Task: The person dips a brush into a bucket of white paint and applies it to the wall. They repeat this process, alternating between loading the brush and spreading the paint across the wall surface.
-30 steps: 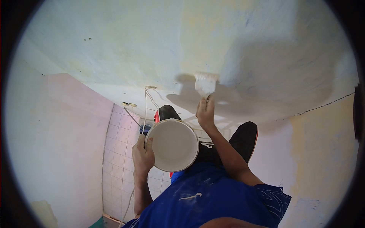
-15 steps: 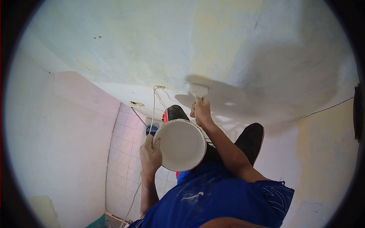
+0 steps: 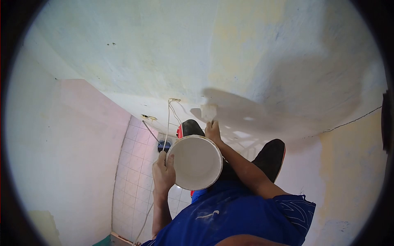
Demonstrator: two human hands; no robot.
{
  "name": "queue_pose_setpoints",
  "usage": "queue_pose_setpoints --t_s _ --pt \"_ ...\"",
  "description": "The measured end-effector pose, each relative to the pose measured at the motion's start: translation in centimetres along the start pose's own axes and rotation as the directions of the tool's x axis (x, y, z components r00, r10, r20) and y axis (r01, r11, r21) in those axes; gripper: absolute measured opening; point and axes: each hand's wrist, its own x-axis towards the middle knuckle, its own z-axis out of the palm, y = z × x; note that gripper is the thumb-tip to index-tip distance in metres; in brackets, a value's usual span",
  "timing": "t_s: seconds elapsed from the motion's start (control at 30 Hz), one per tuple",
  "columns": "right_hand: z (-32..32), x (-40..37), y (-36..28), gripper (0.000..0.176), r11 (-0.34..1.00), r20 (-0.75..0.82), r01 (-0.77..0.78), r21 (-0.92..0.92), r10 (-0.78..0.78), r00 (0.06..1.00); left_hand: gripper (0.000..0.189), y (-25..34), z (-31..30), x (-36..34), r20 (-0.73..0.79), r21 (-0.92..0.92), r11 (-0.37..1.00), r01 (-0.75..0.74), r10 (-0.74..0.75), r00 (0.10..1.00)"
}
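My left hand [image 3: 164, 174] grips the rim of a round white bucket [image 3: 195, 187], thumb over the edge and fingers outside. The bucket is tilted so its pale inside faces me, close in front of my blue shirt. My right hand [image 3: 213, 133] is closed round the handle of a putty knife [image 3: 209, 111]. Its wide whitish blade overlaps the lower wall [image 3: 242, 49], just beyond the bucket, with shadow around it. The wall has pale white, greenish and yellow patches.
White cables [image 3: 169, 112] hang from a hole in the wall, left of the blade. Beside them is an open wall box [image 3: 149, 117]. A dark blue object [image 3: 164, 146] stands on the tiled floor [image 3: 133, 172]. A crack [image 3: 344, 124] runs along the right.
My right hand has drawn the putty knife down and slightly left along the wall, closer to the bucket. My left hand still holds the bucket, and the view has shifted slightly.
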Motion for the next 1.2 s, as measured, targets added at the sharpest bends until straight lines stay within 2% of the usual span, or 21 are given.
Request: queue_pose_setpoints --t_s 0.03,0.07,0.1,0.2,0.27,0.37,0.43,0.47,0.53,0.57,0.63,0.7,0.77,0.8,0.9,0.93,0.97,1.0,1.03,1.1,1.2 --pt "0.2 -0.1 0.1 0.024 0.916 0.105 -0.361 0.172 0.347 0.932 0.031 0.0 0.0 -0.1 0.002 0.0 1.0 -0.002 0.002 1.0" --pt "0.3 -0.1 0.2 0.021 0.68 0.261 -0.673 0.291 0.62 0.74 0.031 0.1 -0.1 -0.1 0.003 0.005 1.0 -0.004 0.004 1.0" --pt "-0.4 0.2 -1.1 0.021 0.68 0.259 -0.67 0.297 0.619 0.742 0.031 0.2 -0.2 0.0 0.003 0.012 1.0 -0.01 0.01 1.0" --pt "-4.3 2.7 -5.7 0.024 0.559 0.364 -0.612 0.559 0.498 0.787 0.031 0.7 -0.3 -0.1 -0.003 -0.001 1.0 -0.008 0.008 1.0" --pt "-7.7 3.8 -12.0 0.023 0.461 0.441 -0.651 0.604 0.487 0.754 0.031 0.2 -0.2 0.0 0.004 0.009 1.0 0.003 -0.003 1.0" --pt "-12.1 2.0 -22.3 0.029 0.565 0.386 -0.545 0.619 0.385 0.838 0.032 0.3 -0.2 0.3 0.017 0.013 1.0 0.01 -0.011 1.0" --pt "-14.2 1.6 -26.1 0.024 0.655 0.294 -0.373 0.657 0.233 0.927 0.032 0.6 -0.2 0.2 0.026 0.005 1.0 0.007 -0.007 1.0" --pt "-14.5 1.3 -26.5 0.024 0.653 0.292 -0.374 0.659 0.237 0.927 0.031 0.7 -0.2 0.2 0.027 0.003 1.0 0.005 -0.005 1.0" --pt "-14.6 0.7 -26.9 0.018 0.74 0.176 -0.146 0.656 0.038 0.984 0.031 0.7 -0.2 0.4 0.027 0.001 1.0 0.0 0.0 1.0" --pt "-13.9 1.0 -25.9 0.018 0.742 0.176 -0.146 0.654 0.039 0.984 0.031 0.6 -0.2 0.5 0.024 -0.005 1.0 -0.011 0.011 1.0" --pt "-10.8 2.2 -21.0 0.016 0.825 0.081 -0.028 0.565 -0.021 0.997 0.031 0.7 -0.1 0.4 0.022 -0.014 1.0 -0.02 0.02 1.0" --pt "-8.2 2.7 -15.6 0.019 0.865 0.091 -0.011 0.502 -0.041 0.995 0.031 0.9 -0.1 0.4 0.034 0.002 1.0 0.006 -0.006 0.999" --pt "-5.9 2.3 -10.2 0.026 0.988 0.101 0.035 0.151 -0.05 0.994 0.03 0.3 0.2 0.6 0.025 0.012 1.0 -0.014 0.014 1.0" --pt "-4.9 1.9 -8.2 0.026 0.988 0.099 0.037 0.152 -0.052 0.994 0.03 0.1 0.2 0.5 0.022 0.024 0.999 -0.024 0.023 0.999" --pt "-4.0 0.8 -6.2 0.028 0.989 0.116 -0.083 0.123 0.069 0.991 0.03 0.7 0.1 0.3 0.025 0.029 0.999 -0.018 0.017 1.0" --pt "-4.2 0.6 -6.0 0.025 0.902 0.221 -0.364 0.232 0.315 0.923 0.03 0.7 0.1 0.2 0.027 0.031 0.999 -0.023 0.022 0.999" --pt "-4.5 0.6 -6.4 0.022 0.731 0.349 -0.612 0.304 0.512 0.785 0.03 0.6 0.2 0.1 0.016 0.035 0.998 -0.054 0.053 0.998" --pt "-5.4 1.2 -6.7 0.018 0.587 0.453 -0.679 0.441 0.508 0.733 0.029 0.6 0.1 0.2 0.002 0.038 0.996 -0.087 0.087 0.996" --pt "-5.9 1.6 -7.0 0.018 0.591 0.45 -0.672 0.447 0.501 0.739 0.029 0.5 0.1 0.2 -0.002 0.037 0.995 -0.096 0.096 0.995" --pt "-9.5 2.5 -13.8 0.017 0.52 0.459 -0.671 0.529 0.489 0.742 0.029 0.6 0.2 0.2 -0.01 0.031 0.997 -0.065 0.065 0.998" --pt "-14.2 3.2 -22.6 0.02 0.49 0.549 -0.653 0.578 0.358 0.755 0.03 0.8 0.2 0.4 0.026 0.031 0.999 -0.037 0.036 0.999"
